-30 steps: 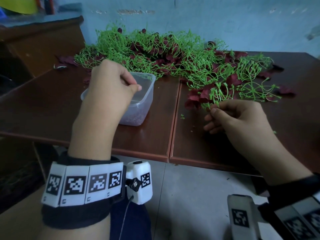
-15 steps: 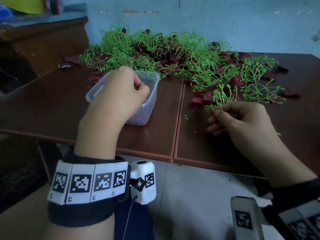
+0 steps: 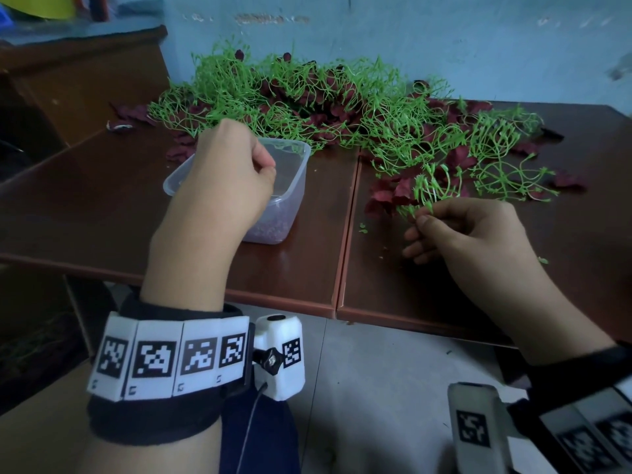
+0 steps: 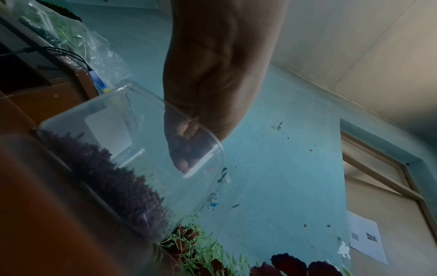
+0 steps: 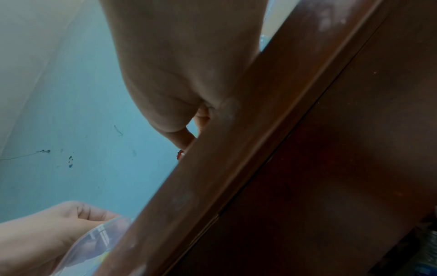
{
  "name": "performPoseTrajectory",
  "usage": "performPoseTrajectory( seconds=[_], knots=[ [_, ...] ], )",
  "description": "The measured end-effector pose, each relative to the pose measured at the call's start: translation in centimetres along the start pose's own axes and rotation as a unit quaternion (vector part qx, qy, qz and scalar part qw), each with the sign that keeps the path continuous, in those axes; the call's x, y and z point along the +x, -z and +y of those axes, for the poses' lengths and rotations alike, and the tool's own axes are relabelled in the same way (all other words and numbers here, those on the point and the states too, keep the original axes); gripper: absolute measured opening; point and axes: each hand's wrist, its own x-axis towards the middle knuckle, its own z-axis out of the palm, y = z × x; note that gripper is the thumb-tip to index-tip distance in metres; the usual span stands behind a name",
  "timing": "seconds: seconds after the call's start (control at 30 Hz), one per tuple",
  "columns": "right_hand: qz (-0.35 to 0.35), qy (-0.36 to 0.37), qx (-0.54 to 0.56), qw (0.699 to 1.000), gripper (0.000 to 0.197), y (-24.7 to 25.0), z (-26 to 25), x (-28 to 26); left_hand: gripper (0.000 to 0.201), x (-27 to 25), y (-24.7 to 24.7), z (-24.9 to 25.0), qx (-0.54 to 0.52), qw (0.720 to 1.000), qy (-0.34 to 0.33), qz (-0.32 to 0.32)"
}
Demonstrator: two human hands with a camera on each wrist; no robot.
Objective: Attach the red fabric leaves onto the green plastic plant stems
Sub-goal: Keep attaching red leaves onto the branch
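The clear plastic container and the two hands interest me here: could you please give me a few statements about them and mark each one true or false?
1. The left hand reaches into the clear plastic container. True.
2. The container is empty. False: a layer of small dark red pieces covers its bottom.
3. The right hand pinches a green plastic stem cluster. True.
4. The container stands on the right-hand table, beside the right hand. False: it stands on the left table, left of the seam between the two tables.
5. The heap of green stems lies at the near edge of the tables. False: it lies at the far side, by the blue wall.
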Motion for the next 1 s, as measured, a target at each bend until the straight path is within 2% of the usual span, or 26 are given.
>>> performPoseTrajectory(
  seconds=[0.37, 0.63, 1.0],
  knots=[
    [0.0, 0.001, 0.0, 1.0, 0.017, 0.0, 0.14, 0.02, 0.015, -0.06, 0.35, 0.35, -0.04, 0.999, -0.014, 0.033],
    [-0.002, -0.002, 0.001, 1.0, 0.016, -0.03, 0.15, 0.03, 0.029, 0.14, 0.71, -0.24, -0.096, 0.994, 0.0, 0.057],
    [-0.006, -0.005, -0.012, 1.0, 0.014, 0.03, -0.18, -0.19, 0.019, -0.22, 0.4, 0.09, 0.006, 1.0, -0.007, 0.008]
  ],
)
